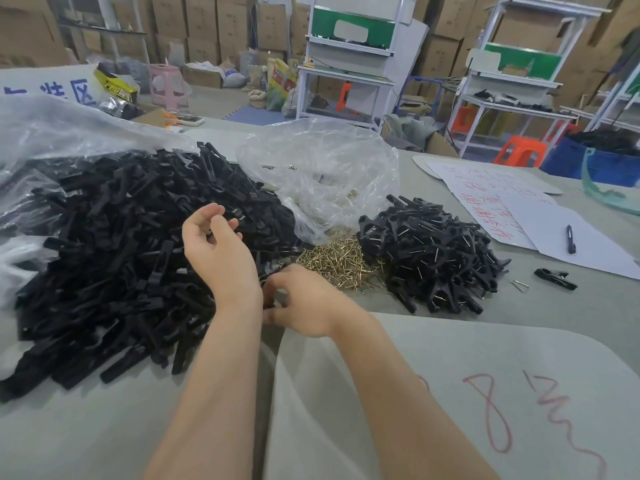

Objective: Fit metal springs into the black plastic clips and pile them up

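- Our left hand (218,251) hovers over the heap of matt black clip halves (121,254) at nine o'clock. Its fingers are loosely curled and we cannot tell if it holds anything.
- Our right hand (301,303) curls at the heap's edge, blurred, grip unclear.
- Brassy springs (343,261) lie at one o'clock.
- The finished clips (433,258) at two o'clock point every way.
- A lone clip (556,278) lies at three, axis ten-to-four.

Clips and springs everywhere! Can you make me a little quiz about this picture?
1. True or false: the springs lie between the left pile and the right pile of clips.
2. Which pile is bigger? A) left pile B) right pile
3. Fill in: on the paper at the right lies a ____.

Key: 1 true; 2 A; 3 pen.
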`<state>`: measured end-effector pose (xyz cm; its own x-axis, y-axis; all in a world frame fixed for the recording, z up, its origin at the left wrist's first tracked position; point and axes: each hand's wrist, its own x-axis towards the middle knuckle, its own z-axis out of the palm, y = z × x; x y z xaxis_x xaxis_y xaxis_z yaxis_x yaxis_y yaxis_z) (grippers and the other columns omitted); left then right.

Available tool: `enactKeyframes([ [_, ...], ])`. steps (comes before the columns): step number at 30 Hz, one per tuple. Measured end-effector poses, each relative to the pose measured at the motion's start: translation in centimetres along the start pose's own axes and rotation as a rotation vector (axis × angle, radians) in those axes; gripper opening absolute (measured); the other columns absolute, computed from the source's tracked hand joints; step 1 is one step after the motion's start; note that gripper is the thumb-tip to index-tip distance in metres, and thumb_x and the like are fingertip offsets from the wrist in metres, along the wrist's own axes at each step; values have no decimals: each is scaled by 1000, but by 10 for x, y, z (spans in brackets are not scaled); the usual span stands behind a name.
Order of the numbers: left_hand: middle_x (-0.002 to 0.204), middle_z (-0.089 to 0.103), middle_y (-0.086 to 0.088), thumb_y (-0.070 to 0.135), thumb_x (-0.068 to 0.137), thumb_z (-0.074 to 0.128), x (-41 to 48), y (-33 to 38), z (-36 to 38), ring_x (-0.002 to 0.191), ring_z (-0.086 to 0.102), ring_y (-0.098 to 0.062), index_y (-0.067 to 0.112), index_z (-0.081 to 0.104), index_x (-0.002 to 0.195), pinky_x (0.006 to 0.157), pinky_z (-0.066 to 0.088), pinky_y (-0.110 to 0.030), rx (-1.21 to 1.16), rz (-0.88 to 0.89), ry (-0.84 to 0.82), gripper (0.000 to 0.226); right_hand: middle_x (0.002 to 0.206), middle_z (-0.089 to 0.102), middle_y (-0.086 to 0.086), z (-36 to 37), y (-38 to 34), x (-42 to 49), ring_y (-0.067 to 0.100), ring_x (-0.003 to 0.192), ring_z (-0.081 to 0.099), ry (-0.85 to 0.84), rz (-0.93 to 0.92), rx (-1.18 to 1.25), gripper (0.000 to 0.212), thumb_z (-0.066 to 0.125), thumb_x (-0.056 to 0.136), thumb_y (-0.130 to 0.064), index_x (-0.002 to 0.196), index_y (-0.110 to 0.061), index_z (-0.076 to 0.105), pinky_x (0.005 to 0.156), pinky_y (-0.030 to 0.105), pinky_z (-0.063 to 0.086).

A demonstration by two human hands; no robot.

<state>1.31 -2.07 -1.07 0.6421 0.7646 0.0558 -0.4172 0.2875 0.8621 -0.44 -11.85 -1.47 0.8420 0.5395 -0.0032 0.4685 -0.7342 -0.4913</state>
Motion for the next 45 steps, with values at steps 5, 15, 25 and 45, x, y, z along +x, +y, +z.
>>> enactKeyframes([
  [5,97,60,7,7,92,42,-1,-1,0,81,62,-3,26,56,90,73,48,-18,6,24,-8,23,97,52,10,19,-15,5,32,98,50,192,51,-48,22,55,86,-7,107,-10,61,78,33,42],
  [15,101,60,4,6,92,42,0,1,-2,81,62,-3,21,57,95,82,53,-26,27,79,-18,21,108,52,16,28,-22,11,35,101,52,268,111,-130,24,50,86,-2,109,-8,52,76,35,38],
  [25,98,61,5,9,93,47,0,-6,0,90,62,-10,20,57,98,91,52,-36,129,71,-120,16,82,65,0,-7,17,0,13,76,59,594,274,448,10,66,84,-14,92,-13,61,75,23,48],
  [45,86,70,6,15,91,63,-27,-31,12,79,63,-1,22,67,92,78,48,-14,430,-192,-883,8,70,69,1,-4,59,-20,7,58,62,885,239,1384,12,56,93,0,90,-9,63,58,16,52],
])
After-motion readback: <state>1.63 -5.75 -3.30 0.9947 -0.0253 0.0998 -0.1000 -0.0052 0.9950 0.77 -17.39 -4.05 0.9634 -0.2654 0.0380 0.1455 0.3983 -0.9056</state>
